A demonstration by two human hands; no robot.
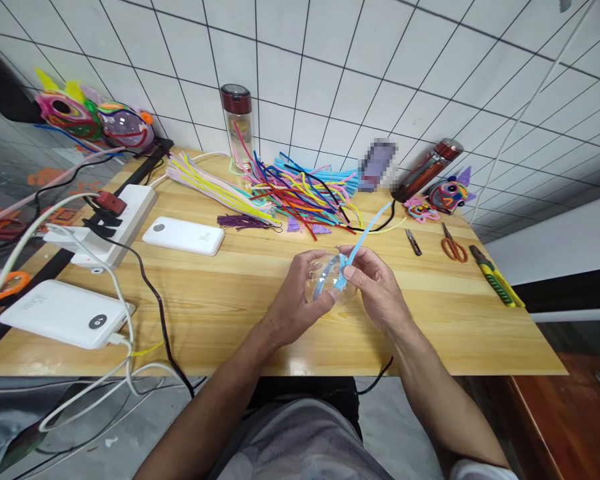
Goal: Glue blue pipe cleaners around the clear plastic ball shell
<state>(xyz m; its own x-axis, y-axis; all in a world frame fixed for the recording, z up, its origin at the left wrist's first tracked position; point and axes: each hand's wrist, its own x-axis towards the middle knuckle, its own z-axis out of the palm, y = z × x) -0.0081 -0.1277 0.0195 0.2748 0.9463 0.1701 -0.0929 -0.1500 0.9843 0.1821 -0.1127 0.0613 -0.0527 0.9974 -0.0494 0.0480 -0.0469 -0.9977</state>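
Note:
Just above the wooden table, my left hand (305,287) is wrapped round a clear plastic ball (351,295), its thumb pressing on the front. Light blue pipe cleaner (363,237) runs over the ball, with one long end rising toward the upper right. My right hand (375,283) pinches that pipe cleaner between thumb and fingers at the ball's right side. Part of the ball is hidden behind my fingers. Beyond the hands lies a heap of coloured pipe cleaners (300,193), and a bundle of yellow and pink ones (220,190) lies to its left.
On the right are small snips (414,242), orange-handled scissors (453,243) and green-yellow pliers (493,277). A glass bottle (237,120) and a red thermos (430,168) stand behind. White power banks (183,235), a power strip (115,223) and cables occupy the left. Decorated balls (125,127) sit at the back left.

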